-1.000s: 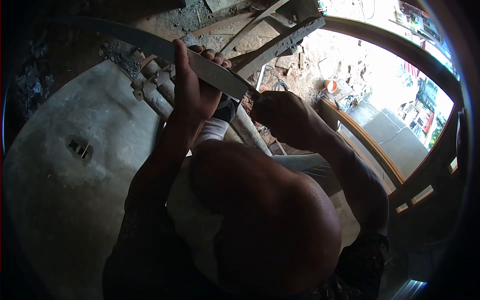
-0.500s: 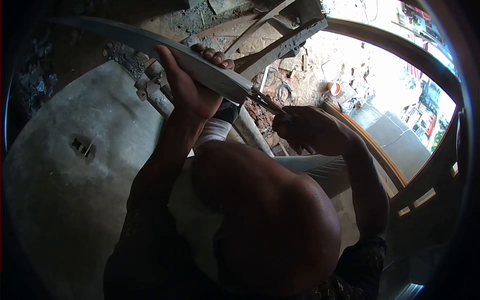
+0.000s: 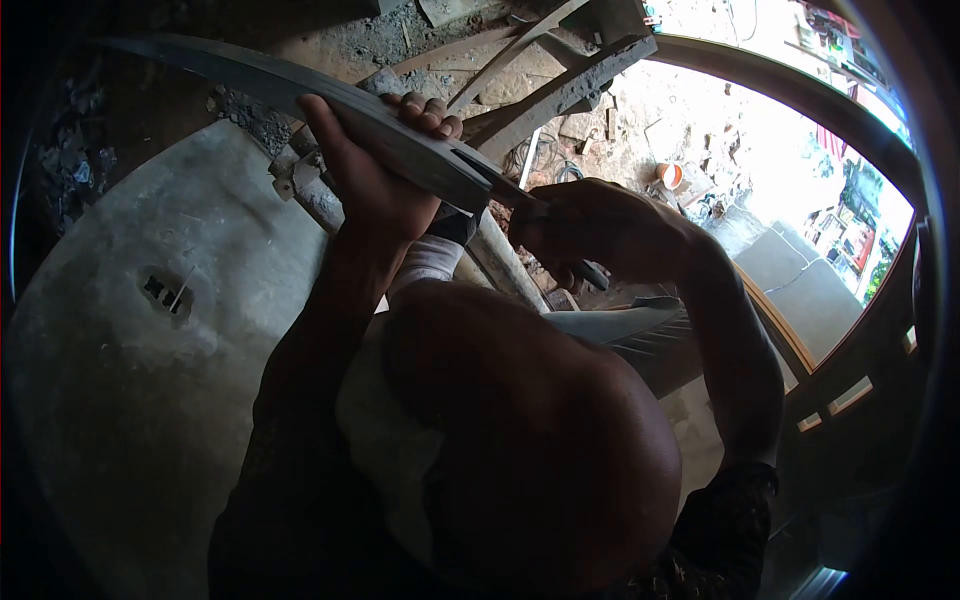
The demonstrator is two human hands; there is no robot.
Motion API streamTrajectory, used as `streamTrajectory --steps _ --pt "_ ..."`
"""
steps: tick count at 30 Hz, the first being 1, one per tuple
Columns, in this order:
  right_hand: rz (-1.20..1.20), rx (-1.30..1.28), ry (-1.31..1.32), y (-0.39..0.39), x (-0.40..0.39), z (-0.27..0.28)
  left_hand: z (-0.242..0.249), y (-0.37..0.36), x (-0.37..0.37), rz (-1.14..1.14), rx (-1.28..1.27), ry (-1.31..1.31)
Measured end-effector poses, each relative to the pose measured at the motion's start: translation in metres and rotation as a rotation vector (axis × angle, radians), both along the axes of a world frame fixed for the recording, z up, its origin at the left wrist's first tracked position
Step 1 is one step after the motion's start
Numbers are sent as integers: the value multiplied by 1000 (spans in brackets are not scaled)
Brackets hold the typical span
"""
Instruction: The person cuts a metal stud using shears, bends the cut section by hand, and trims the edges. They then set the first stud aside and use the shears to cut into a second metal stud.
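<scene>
A long grey board or strip (image 3: 270, 85) slants from the upper left down to the middle of the view. My left hand (image 3: 385, 180) is wrapped round its lower part, thumb on the near side and fingertips over the far edge. In my right hand (image 3: 610, 230) is a dark hand tool (image 3: 507, 192), its metal end lying over the strip's near right end. A dark handle end shows below my right fingers. What kind of tool it is, I cannot tell. Under the hands is my bent knee (image 3: 520, 360).
At left stands a grey plastered wall (image 3: 110, 350) with a small box opening (image 3: 165, 292). Wooden beams (image 3: 560, 100) cross over rubble at the top. An orange bucket (image 3: 669, 176) sits on bright ground beyond a curved frame (image 3: 800, 110).
My right hand has moved left with the tool, whose end now overlaps the strip further. The strip and my left hand have shifted slightly left.
</scene>
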State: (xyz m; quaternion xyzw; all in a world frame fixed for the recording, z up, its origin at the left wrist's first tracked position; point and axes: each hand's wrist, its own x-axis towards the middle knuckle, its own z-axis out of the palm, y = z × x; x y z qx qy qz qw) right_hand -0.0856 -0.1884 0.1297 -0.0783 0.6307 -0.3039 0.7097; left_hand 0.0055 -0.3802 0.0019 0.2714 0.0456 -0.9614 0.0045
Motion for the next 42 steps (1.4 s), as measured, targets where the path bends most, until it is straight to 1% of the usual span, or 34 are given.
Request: streamTrajectory --steps 3,5,6,8,9,11,18,20,23,26,30,32,36,38,42 --pt "27 -40 33 2 1 -2 0 0 -1 -12 -10 1" --pt "-204 14 -157 5 5 -5 0 0 0 -6 -7 8" --pt "-205 14 -159 3 3 -1 0 0 0 -6 -7 5" --pt "-97 75 -150 -5 -5 10 0 -1 0 -6 2 26" --pt "-96 74 -150 -2 -3 7 1 -1 -1 -5 2 27" --pt "-240 29 -242 7 4 -1 2 0 -1 0 -5 14" --pt "-215 152 -204 1 4 7 3 -1 1 12 -3 7" --pt "-389 84 -393 0 4 8 3 1 1 11 -6 -1" --pt "-368 143 -351 -9 6 11 5 1 1 7 -17 -13" --pt "-391 100 -353 -5 9 8 3 2 1 12 -26 -10" --pt "-431 131 -323 0 14 3 5 1 0 16 -31 -37" --pt "-310 103 -241 -1 13 4 2 1 0 6 -30 8" --pt "-381 149 -222 0 17 5 4 1 -1 1 -32 -4" --pt "-232 171 -198 -4 12 10 3 1 -2 6 -27 0" --pt "-298 197 -161 1 12 8 3 1 0 8 -27 5"
